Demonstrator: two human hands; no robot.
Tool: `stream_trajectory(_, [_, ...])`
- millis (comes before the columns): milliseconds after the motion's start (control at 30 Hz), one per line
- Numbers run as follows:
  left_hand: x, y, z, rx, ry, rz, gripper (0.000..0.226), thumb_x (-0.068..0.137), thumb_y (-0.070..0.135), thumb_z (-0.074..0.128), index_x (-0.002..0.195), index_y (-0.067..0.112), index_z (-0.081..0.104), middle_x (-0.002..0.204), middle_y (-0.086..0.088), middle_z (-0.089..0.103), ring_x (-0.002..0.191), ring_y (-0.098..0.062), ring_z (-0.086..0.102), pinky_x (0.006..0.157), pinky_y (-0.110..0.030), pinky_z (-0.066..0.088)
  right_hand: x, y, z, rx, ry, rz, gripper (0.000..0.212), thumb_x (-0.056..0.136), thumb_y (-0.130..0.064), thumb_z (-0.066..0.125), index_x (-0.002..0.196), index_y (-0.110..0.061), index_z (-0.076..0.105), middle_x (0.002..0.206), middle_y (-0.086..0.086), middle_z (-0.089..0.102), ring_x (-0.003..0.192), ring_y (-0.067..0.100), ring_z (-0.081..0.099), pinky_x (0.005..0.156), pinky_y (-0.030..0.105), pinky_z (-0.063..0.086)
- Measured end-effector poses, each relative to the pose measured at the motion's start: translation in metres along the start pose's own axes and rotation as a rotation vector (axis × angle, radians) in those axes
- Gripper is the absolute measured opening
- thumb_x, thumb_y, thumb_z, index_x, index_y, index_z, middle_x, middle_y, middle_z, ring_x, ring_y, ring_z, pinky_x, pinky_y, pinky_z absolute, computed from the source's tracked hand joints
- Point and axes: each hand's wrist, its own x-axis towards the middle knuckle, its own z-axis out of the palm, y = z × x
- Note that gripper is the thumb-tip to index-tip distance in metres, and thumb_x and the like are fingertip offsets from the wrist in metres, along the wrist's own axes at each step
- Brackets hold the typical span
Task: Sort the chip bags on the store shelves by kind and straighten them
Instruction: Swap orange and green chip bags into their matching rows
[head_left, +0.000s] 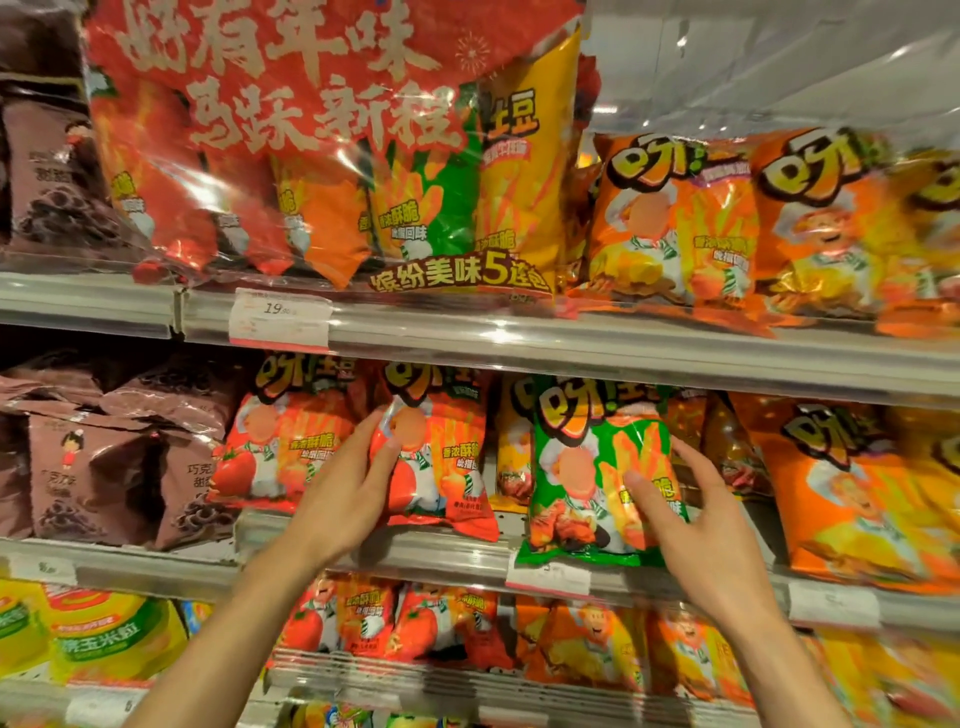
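Observation:
On the middle shelf (447, 551) a green chip bag (587, 467) stands upright at the front edge. My right hand (691, 514) grips its right side, thumb on the front and fingers behind it. To its left stands a red tomato chip bag (447, 462); my left hand (348, 488) holds that bag's left edge, thumb on the front. Another red bag (280, 441) stands further left. Orange bags (857, 493) fill the shelf to the right. A yellow bag (511, 452) shows between the red and green ones.
The top shelf carries a large red multi-pack (322, 156) and orange bags (675, 218). Brown chocolate snack bags (104, 467) fill the left side. Red and orange bags (467, 629) line the lower shelf, with yellow packs (98, 639) at the lower left. Price tags (280, 317) hang on the shelf rails.

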Motion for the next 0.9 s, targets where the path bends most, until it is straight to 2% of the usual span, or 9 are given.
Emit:
stream_trajectory(100, [0.004, 0.002, 0.009, 0.087, -0.015, 0.053, 0.058, 0.103, 0.056, 0.029, 0.155, 0.031, 0.027, 0.154, 0.008, 0.043, 0.139, -0.014, 0.043, 0.112, -0.032, 0.035, 0.001, 0.002, -0.001, 0.015, 0.001, 0.010, 0.067, 0.089, -0.047, 0.067, 0.149, -0.028, 0.043, 0.143, -0.003, 0.055, 0.124, 0.012, 0.050, 0.106, 0.040, 0.043])
stream_trajectory(200, [0.010, -0.004, 0.013, 0.179, 0.035, 0.086, 0.054, 0.106, 0.048, 0.031, 0.153, 0.022, 0.031, 0.149, -0.002, 0.049, 0.134, -0.020, 0.049, 0.105, -0.032, 0.040, 0.002, 0.003, -0.001, 0.007, -0.007, 0.005, 0.068, 0.088, -0.049, 0.066, 0.149, -0.029, 0.043, 0.145, -0.006, 0.052, 0.130, 0.013, 0.047, 0.108, 0.041, 0.041])
stream_trajectory(333, [0.014, -0.011, 0.021, 0.339, 0.111, 0.149, 0.048, 0.107, 0.035, 0.034, 0.148, 0.010, 0.036, 0.123, -0.010, 0.058, 0.108, -0.028, 0.059, 0.089, -0.036, 0.049, 0.005, 0.008, -0.001, -0.016, -0.021, 0.001, 0.070, 0.087, -0.054, 0.064, 0.149, -0.030, 0.042, 0.149, -0.006, 0.050, 0.135, 0.015, 0.045, 0.105, 0.038, 0.039])
stream_trajectory(400, [0.013, -0.012, 0.025, 0.402, 0.157, 0.167, 0.046, 0.108, 0.031, 0.035, 0.149, 0.009, 0.035, 0.122, -0.012, 0.054, 0.106, -0.030, 0.056, 0.087, -0.039, 0.050, 0.005, 0.010, -0.002, -0.015, -0.022, 0.004, 0.070, 0.087, -0.054, 0.064, 0.149, -0.029, 0.042, 0.149, -0.005, 0.050, 0.136, 0.016, 0.045, 0.105, 0.038, 0.039])
stream_trajectory(567, [0.006, 0.003, 0.033, 0.540, 0.295, 0.291, 0.044, 0.105, 0.032, 0.038, 0.143, 0.010, 0.045, 0.135, -0.017, 0.046, 0.121, -0.036, 0.047, 0.098, -0.046, 0.044, 0.006, 0.013, 0.000, 0.001, -0.022, 0.009, 0.068, 0.089, -0.052, 0.064, 0.148, -0.028, 0.043, 0.147, -0.006, 0.052, 0.134, 0.014, 0.046, 0.103, 0.035, 0.039])
stream_trajectory(667, [0.010, 0.010, 0.043, 0.637, 0.233, 0.312, 0.048, 0.104, 0.041, 0.039, 0.143, 0.015, 0.049, 0.143, -0.018, 0.046, 0.136, -0.038, 0.041, 0.113, -0.051, 0.034, 0.004, 0.013, 0.003, 0.002, -0.012, 0.018, 0.067, 0.089, -0.053, 0.063, 0.148, -0.030, 0.042, 0.145, -0.008, 0.052, 0.132, 0.013, 0.047, 0.105, 0.038, 0.040])
stream_trajectory(733, [0.012, 0.007, 0.051, 0.722, 0.172, 0.285, 0.054, 0.104, 0.049, 0.033, 0.146, 0.018, 0.047, 0.149, -0.018, 0.046, 0.143, -0.037, 0.036, 0.121, -0.052, 0.023, 0.003, 0.012, 0.004, 0.005, -0.004, 0.027, 0.064, 0.090, -0.052, 0.063, 0.147, -0.031, 0.043, 0.138, -0.012, 0.052, 0.124, 0.008, 0.047, 0.103, 0.038, 0.041])
stream_trajectory(833, [0.012, 0.001, 0.057, 0.765, 0.122, 0.250, 0.059, 0.103, 0.053, 0.027, 0.149, 0.019, 0.045, 0.151, -0.016, 0.046, 0.146, -0.036, 0.032, 0.122, -0.053, 0.018, 0.001, 0.012, 0.005, 0.025, 0.002, 0.034, 0.063, 0.090, -0.051, 0.064, 0.146, -0.031, 0.044, 0.127, -0.018, 0.049, 0.118, 0.004, 0.044, 0.104, 0.038, 0.041])
stream_trajectory(900, [0.012, 0.000, 0.057, 0.750, 0.112, 0.236, 0.061, 0.103, 0.054, 0.026, 0.150, 0.019, 0.044, 0.152, -0.016, 0.045, 0.148, -0.036, 0.029, 0.123, -0.054, 0.017, -0.001, 0.012, 0.006, 0.037, -0.004, 0.046, 0.064, 0.090, -0.051, 0.063, 0.147, -0.030, 0.043, 0.129, -0.018, 0.047, 0.121, 0.004, 0.043, 0.107, 0.039, 0.041])
